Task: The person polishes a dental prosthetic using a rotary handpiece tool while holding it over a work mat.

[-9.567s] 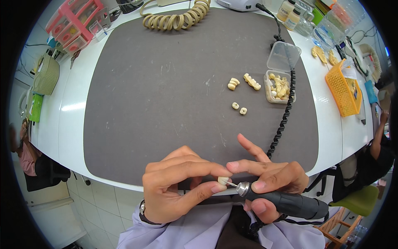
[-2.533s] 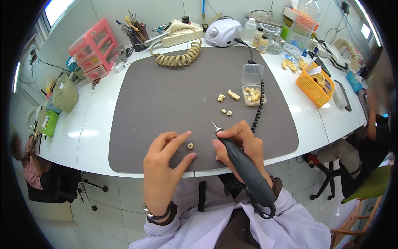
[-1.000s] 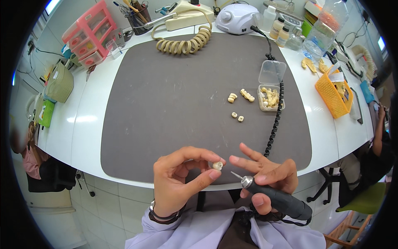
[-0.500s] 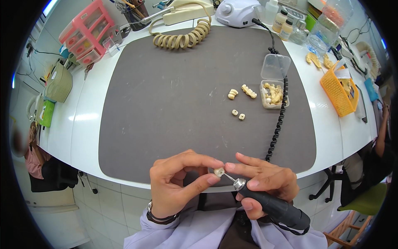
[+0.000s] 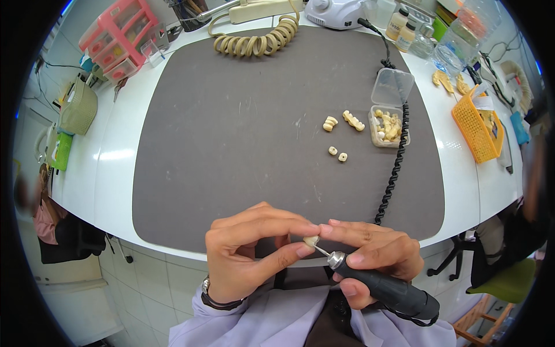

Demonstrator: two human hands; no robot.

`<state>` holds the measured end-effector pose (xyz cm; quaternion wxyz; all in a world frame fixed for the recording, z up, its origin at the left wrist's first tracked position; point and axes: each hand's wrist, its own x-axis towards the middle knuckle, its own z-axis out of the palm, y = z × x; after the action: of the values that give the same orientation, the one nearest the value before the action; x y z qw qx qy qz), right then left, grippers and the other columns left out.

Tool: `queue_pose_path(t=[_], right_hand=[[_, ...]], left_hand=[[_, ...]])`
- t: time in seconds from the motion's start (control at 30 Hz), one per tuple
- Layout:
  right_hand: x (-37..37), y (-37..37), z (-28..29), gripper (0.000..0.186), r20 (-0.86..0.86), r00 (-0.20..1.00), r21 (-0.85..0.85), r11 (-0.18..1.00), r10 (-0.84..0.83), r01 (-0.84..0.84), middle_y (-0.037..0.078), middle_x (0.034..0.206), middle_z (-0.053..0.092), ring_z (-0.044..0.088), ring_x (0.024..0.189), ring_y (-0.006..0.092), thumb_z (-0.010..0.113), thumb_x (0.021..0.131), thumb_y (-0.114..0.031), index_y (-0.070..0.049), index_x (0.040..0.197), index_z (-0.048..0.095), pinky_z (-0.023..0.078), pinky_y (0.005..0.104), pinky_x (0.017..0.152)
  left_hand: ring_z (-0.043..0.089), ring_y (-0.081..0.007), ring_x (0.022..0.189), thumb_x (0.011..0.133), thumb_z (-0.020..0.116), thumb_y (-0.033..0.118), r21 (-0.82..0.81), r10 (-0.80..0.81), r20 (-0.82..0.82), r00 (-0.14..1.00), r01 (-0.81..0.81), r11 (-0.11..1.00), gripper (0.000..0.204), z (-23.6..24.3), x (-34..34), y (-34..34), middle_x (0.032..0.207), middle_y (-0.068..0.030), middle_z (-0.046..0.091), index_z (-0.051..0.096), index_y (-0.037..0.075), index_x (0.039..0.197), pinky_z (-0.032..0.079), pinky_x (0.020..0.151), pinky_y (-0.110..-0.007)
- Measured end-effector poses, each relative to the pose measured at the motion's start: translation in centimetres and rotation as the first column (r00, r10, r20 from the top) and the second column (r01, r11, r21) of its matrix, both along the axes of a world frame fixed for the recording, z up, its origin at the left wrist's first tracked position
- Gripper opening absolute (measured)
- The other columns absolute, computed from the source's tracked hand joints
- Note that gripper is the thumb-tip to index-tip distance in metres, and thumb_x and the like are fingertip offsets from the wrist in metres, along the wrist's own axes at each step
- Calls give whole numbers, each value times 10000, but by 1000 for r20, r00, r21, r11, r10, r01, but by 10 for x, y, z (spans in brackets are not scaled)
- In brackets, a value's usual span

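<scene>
My left hand pinches a small ivory dental crown between thumb and index finger. My right hand is wrapped round a black dental handpiece with a silver collar. The handpiece's thin bur points up and left, its tip at the underside of the crown; whether it touches is too small to tell. Fingertips of both hands meet beside the crown. Farther off on the grey mat lie two single crowns, a short dental bridge and a longer dental bridge.
On the grey mat an open clear box holds several tooth pieces. A coiled black cord runs past it. At the back stand a white control unit, a beige coiled hose and bottles. An orange basket is at right.
The crown has been turned in my left fingers, and my right fingertips have closed in against the left ones. The whole view has shifted slightly.
</scene>
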<state>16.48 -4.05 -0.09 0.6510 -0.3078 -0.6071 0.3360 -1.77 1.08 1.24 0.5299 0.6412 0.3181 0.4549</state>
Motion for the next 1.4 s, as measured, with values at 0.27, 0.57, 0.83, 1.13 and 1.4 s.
queue_pose_path(t=[0.27,0.57,0.83,1.13,1.4], right_hand=[[2,-1,0,299,23,1000,-32,999,0,0,298,994,665,674,966,387,792,711,-63,8,942,615,532,483,861],[0,-2,0,296,31,999,-36,999,-8,9,290,986,670,680,955,378,783,714,-55,-6,957,621,538,469,857],[-1,-1,-2,290,7,1000,-36,999,-4,5,289,980,670,677,954,389,779,719,-50,0,953,614,539,489,854],[4,-4,1,262,-24,1000,-25,1000,15,-16,235,902,696,659,989,396,772,738,-59,11,937,616,492,548,914],[-1,-2,0,278,-12,1000,-55,998,-21,20,252,902,692,674,958,384,774,731,-60,21,950,622,516,525,888]], left_hand=[[547,-109,635,668,749,-85,31,-11,15,1000,10,999,230,-1,1,2,817,-132,699,716,-30,888,398,525,-212],[587,-125,692,708,767,-33,26,-1,-33,999,2,1000,222,0,-1,0,873,-94,719,741,23,922,436,536,-228],[580,-120,681,700,783,-17,43,16,-46,999,-14,999,219,-2,-1,1,868,-89,718,740,24,910,421,532,-226],[571,-118,657,698,786,-12,50,3,-30,1000,-1,999,217,-1,1,1,873,-91,718,734,15,907,421,542,-227],[563,-112,642,689,790,-15,51,-3,-49,999,5,999,221,-2,-1,2,873,-90,718,733,16,900,413,539,-226]])
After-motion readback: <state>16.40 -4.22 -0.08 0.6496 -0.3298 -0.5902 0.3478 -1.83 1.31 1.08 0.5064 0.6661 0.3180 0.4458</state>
